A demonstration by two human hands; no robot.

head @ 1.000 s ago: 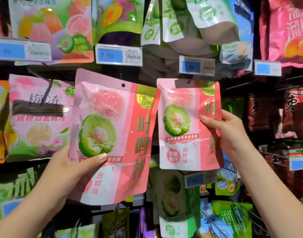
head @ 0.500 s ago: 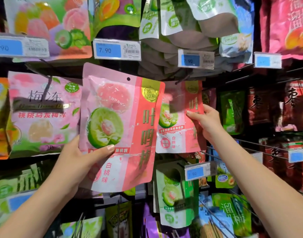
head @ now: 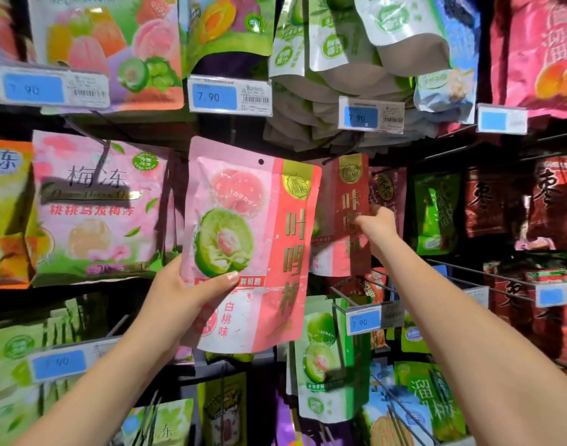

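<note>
The left hand is gripping the near pink plum-snack pouch by its lower left edge, thumb lying across the front, fingers hidden behind. This pouch is standing upright in the air in front of the snack rack, between both arms. The right hand is gripping a second pink pouch farther back at the rack, along its red right strip; blur is hiding the exact finger placement. The second pouch's left part is sitting behind the near pouch. Just below, a blue price tag is reading 7.90.
</note>
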